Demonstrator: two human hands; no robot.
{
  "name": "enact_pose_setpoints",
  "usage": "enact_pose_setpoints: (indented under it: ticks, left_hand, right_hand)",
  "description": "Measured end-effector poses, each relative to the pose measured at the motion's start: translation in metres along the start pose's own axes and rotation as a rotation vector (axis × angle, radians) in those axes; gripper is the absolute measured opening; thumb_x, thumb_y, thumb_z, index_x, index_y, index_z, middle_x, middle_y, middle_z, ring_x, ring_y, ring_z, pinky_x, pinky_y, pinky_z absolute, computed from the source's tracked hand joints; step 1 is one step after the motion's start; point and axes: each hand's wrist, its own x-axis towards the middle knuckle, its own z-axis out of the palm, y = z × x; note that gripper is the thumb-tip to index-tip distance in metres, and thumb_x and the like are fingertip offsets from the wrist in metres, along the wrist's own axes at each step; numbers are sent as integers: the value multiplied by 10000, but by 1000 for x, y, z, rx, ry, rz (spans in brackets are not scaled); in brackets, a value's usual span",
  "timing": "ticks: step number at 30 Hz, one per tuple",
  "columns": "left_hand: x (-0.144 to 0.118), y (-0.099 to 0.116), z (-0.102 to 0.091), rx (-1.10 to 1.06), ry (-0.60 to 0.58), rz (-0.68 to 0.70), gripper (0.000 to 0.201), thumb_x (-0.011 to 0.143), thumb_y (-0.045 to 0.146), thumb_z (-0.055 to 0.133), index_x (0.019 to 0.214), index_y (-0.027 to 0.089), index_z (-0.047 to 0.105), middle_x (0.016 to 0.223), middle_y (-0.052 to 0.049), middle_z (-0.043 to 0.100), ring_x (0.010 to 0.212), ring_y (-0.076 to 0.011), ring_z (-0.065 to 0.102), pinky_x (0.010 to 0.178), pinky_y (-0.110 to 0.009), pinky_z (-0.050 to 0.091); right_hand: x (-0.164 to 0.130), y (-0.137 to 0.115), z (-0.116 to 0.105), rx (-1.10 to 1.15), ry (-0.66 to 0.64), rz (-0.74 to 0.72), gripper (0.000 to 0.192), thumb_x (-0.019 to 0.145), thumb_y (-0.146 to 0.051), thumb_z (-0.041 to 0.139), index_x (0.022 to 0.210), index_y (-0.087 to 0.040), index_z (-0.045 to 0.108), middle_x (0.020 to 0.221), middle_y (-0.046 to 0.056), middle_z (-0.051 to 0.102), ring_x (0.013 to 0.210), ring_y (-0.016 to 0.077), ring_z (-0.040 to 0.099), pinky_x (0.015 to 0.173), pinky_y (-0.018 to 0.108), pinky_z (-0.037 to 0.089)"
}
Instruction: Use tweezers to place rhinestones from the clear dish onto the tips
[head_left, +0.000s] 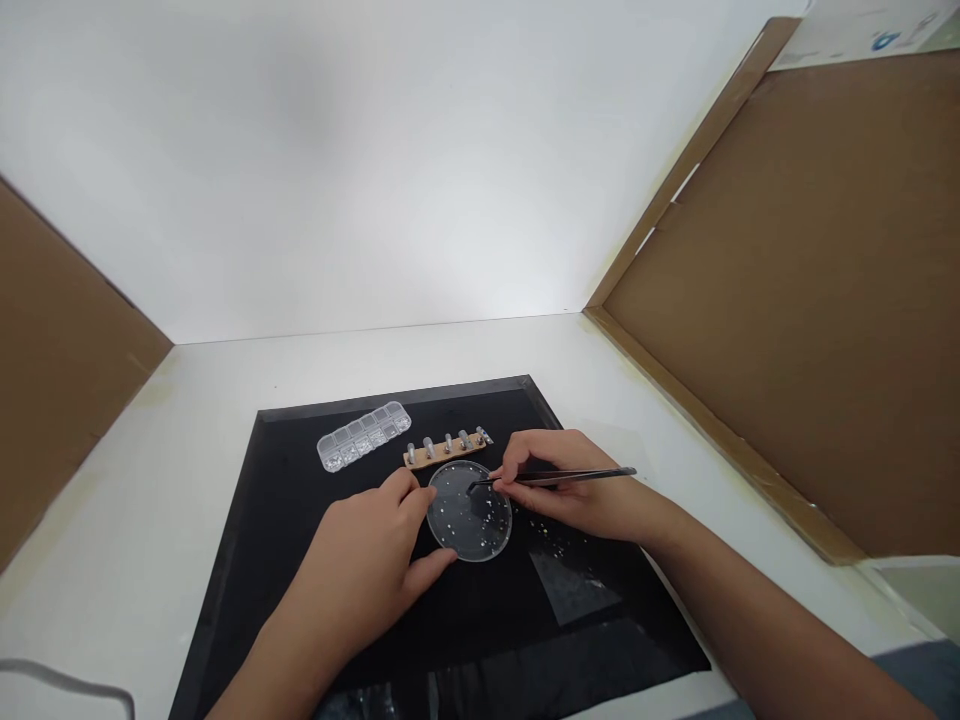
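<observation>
Nearest you, a grey cable (pixel 67 683) lay on the white counter (pixel 112 560) at lower left, and a bluish sleeve (pixel 915 680) showed at lower right. Your black mat (pixel 480 610) sat in the middle of the counter. On its right part was a dark sheet (pixel 574 590), with tiny pale bits (pixel 553 542) scattered just beyond, some apparently on it.

The clear round dish (pixel 457 535) was on the mat between your hands, more small shiny bits spread across it, thickest on its right side. Your left hand (pixel 375 550) was at its left: thumb and forefinger parted, both touching the rim. Your right hand (pixel 566 480) had its fingers closed on dark tweezers (pixel 559 477), bent tip over the dish; couldn't tell if it touched or held a bit.

Just past the dish, a brown strip (pixel 435 457) carried a row of glossy pieces (pixel 448 443). Farther left, a clear box (pixel 364 436) lay at a slant, bits in several compartments. Behind: white wall (pixel 375 180), brown panels (pixel 787 300) either side.
</observation>
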Motion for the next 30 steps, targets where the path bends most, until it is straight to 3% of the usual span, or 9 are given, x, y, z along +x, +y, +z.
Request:
enact_pose_setpoints:
  ticks: [16,23,30]
  left_hand:
    - [-2,0,0,-26,7,1,424,990,449,599,1352,242,676,1255,-96,690,912,-268,753,722,-385,609]
    - [-2,0,-2,-62,-8,-16,463,913,495,707,1308,254,694,1281,-81,685,951,-287,754,759,-420,622]
    - [0,1,-3,-34,-30,-36,359,944,435,696,1251,248,703,1275,-85,696,953,-286,760,754,-397,619]
  right_hand:
    - [1,-5,1,-33,8,-11,172,1003,-351,716,915,-204,705,873,34,749,727,141,689,604,237,538]
    - [0,-2,0,-33,4,15,177,1002,-354,717,913,-202,701,871,34,746,731,140,688,614,234,546]
    - [0,-1,0,-11,2,22,177,998,-349,718,908,-200,688,858,28,731,717,135,672,599,228,532]
